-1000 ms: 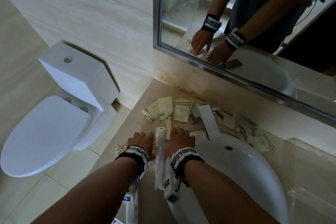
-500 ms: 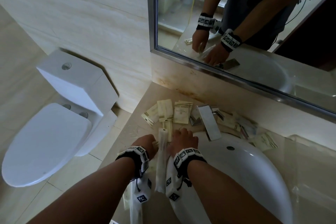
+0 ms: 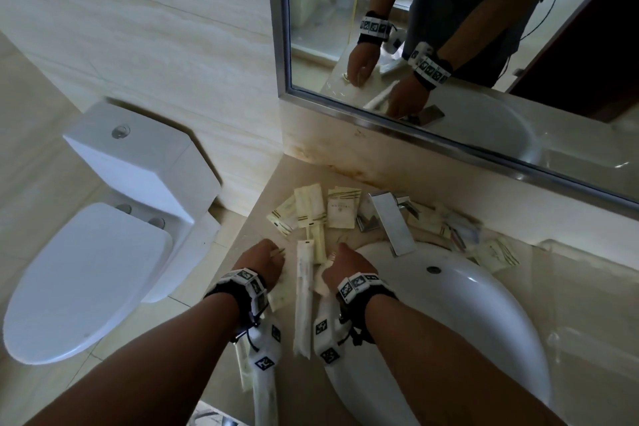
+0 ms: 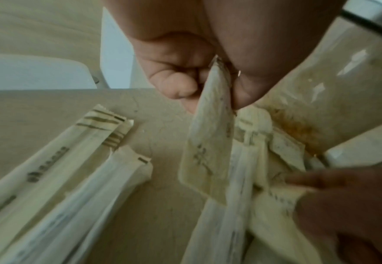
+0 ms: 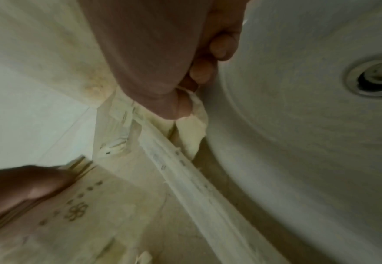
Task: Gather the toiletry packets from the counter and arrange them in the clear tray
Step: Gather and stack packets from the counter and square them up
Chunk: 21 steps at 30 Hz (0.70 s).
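Cream toiletry packets [image 3: 311, 207] lie fanned on the beige counter [image 3: 262, 218] left of the tap, with more packets [image 3: 446, 225] to its right. A long white packet [image 3: 304, 297] lies between my hands. My left hand [image 3: 273, 252] pinches a flat cream packet [image 4: 208, 151] between thumb and curled fingers, just above the counter. My right hand [image 3: 337, 252] pinches the end of a small cream packet [image 5: 192, 125] beside the basin rim; the long white packet [image 5: 185, 178] runs under it. The clear tray [image 3: 549, 244] stands at the counter's far right.
A chrome tap [image 3: 390, 221] juts over the white basin [image 3: 466, 322]. Two more long packets [image 4: 61, 178] lie at the counter's near left. A mirror [image 3: 484, 45] hangs behind, and a toilet [image 3: 103, 252] stands left of the counter edge.
Both hands stay on either side of the long white packet. The left hand has drawn slightly away from it to the left. The head view has tilted a little.
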### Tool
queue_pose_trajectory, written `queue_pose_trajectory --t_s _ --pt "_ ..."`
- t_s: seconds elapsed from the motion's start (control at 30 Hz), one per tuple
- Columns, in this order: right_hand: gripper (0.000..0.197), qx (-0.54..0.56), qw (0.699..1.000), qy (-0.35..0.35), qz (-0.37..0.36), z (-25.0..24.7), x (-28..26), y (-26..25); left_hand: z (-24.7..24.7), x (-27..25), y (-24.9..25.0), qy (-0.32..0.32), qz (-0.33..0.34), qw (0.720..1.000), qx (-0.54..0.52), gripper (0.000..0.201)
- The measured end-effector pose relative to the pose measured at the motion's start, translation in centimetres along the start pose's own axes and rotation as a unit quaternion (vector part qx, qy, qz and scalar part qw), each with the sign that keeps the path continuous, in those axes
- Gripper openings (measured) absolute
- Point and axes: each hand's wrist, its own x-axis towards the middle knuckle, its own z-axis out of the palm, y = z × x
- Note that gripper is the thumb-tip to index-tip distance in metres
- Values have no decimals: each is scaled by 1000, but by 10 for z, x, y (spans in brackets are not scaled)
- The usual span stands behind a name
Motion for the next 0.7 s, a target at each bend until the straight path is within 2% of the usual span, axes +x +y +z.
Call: queue_pose_trajectory --t_s 0.07,0.17,0.23,0.3,0.4,0.47,0.53,0.7 --pt "48 23 1000 7 16 -7 -12 12 -13 -4 5 19 -4 999 -29 26" --pt "65 74 996 22 33 -14 -26 28 -24 -11 11 50 0 995 -92 19" --pt "65 180 982 50 19 -17 -36 33 -26 -18 12 48 -22 986 -159 11" --pt "62 313 947 72 -7 -19 -48 32 -25 -26 12 31 -58 971 -229 4" --pt "56 406 911 64 -16 -23 -62 22 -20 -36 16 3 -50 959 -280 29" --pt "47 434 899 51 -2 -25 -65 14 -20 -43 20 -24 -33 956 -290 36" --pt "40 449 892 45 20 -28 -66 8 -21 -46 24 -47 -38 938 -341 35" --pt "34 411 911 28 28 -37 -71 -5 -33 -54 33 -78 -61 885 -455 34"
